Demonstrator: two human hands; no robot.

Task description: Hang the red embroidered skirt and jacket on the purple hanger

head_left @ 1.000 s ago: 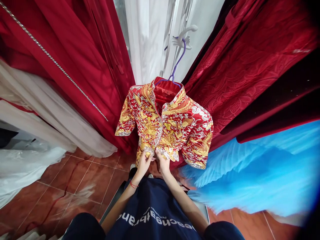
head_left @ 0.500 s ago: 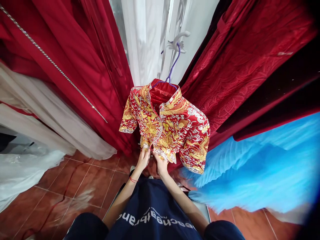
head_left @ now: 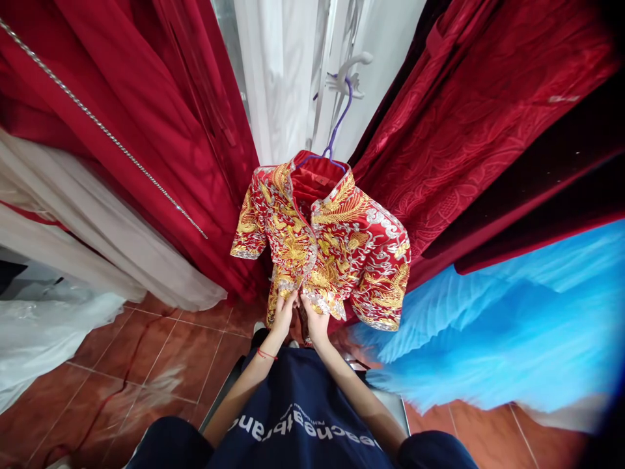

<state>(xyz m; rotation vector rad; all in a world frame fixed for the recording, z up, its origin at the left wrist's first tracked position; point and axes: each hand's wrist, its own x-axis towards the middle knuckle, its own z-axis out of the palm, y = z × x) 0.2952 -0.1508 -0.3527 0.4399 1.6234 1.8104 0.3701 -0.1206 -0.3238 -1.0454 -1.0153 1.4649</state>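
Note:
A short-sleeved red jacket [head_left: 336, 244] with gold and silver embroidery hangs in front of me, its collar and upper front parted. It is on a purple hanger [head_left: 336, 133], hooked over a white hook [head_left: 349, 75]. My left hand [head_left: 284, 316] is closed on the front hem, left of the front opening. Just to its right, my right hand [head_left: 315, 319] pinches the other front edge at the hem. The two hands almost touch, and the fingertips are partly hidden by the cloth. A red string bracelet [head_left: 266, 354] circles my left wrist.
Red drapery [head_left: 195, 143] with a sparkling trim hangs at left, beside pale sheer fabric [head_left: 117, 221]. Patterned red cloth [head_left: 469, 143] hangs at right, above fluffy blue tulle [head_left: 512, 326]. White cloth [head_left: 283, 71] is behind. Reddish tiles [head_left: 180, 358] cover the floor.
Both hands stay at the hem and have shifted very slightly. The jacket's lower left front has swung out a little, showing more cloth beside my left hand.

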